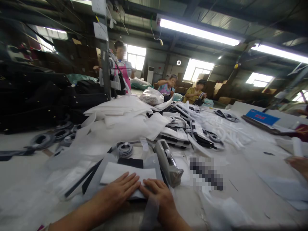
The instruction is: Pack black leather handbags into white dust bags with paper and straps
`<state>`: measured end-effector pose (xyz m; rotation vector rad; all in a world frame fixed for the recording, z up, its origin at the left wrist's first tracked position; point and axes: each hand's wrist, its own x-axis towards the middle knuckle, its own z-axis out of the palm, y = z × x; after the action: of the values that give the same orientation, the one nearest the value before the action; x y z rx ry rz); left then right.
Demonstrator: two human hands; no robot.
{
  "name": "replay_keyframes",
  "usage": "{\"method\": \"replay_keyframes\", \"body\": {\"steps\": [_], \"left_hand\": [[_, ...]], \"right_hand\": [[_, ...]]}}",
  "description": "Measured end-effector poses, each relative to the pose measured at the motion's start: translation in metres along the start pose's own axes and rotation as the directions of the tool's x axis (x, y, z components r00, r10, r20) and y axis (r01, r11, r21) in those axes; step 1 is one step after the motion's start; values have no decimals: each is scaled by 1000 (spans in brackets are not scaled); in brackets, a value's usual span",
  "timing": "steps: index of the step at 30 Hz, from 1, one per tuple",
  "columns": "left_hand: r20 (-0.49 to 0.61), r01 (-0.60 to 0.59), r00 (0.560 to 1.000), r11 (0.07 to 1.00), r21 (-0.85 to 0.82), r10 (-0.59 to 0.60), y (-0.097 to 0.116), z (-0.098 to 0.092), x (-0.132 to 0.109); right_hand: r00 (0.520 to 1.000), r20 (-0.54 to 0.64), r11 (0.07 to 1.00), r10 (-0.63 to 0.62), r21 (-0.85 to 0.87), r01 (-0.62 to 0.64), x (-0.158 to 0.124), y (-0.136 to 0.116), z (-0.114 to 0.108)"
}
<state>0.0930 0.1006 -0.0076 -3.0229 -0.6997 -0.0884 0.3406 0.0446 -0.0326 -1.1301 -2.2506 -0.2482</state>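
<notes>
My left hand (124, 189) lies flat on a folded white sheet (113, 171), its fingers stretched out together. Beside it, my right hand (160, 192) rests on the same sheet with fingers slightly bent, its thumb side touching the left fingers. A translucent film strip (149, 213) hangs by the right palm; whether that hand grips it is unclear. Under and behind the sheet are a black piece (130, 163) and grey translucent plastic (93, 181). A coiled grey cord (125, 149) sits just beyond. Close to my right hand stands a grey tape dispenser (169, 165).
Stacked white sheets (125, 123) rise behind the work spot. White strips (216, 125), black pieces and coiled cords (42, 141) cover the table. A blue box (261, 117) is at right. Another person's hand (299, 166) reaches in there; several people work farther back.
</notes>
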Motion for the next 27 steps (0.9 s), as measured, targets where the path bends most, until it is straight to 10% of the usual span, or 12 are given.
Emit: {"method": "replay_keyframes", "body": {"steps": [8,20,27], "left_hand": [[-265,-29,964,1000,-5,26,-1,33,-18],[-190,-3,982,998,-55,-8,-1,31,-21],[-261,-18,965,992,-121,-14,-1,33,-19]], "right_hand": [[994,-53,995,-100,-7,100,-7,11,6],[982,179,998,66,-25,-63,-95,-29,-79],[991,67,993,112,42,-115,-113,-62,-48]]}}
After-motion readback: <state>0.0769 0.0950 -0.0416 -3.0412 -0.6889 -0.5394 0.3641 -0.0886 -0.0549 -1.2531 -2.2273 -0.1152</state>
